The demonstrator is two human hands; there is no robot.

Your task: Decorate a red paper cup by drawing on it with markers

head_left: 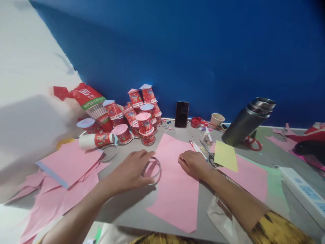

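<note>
A long sheet of pink paper lies on the grey table in front of me. My left hand is curved around a thin pale ring, thumb on one side and fingers on the other, at the sheet's left edge. On the sheet's right part rests my right hand, its fingers curled inward; whatever they hold, if anything, is hidden. Just beyond that hand are a red-and-white pen and scissors. Another pale ring lies left of my left hand.
Red paper cups with paper tops are stacked at the back, beside a cup bag. Pink sheets pile up left. A phone leans on the blue wall. A tilted dark flask, yellow paper and power strip are right.
</note>
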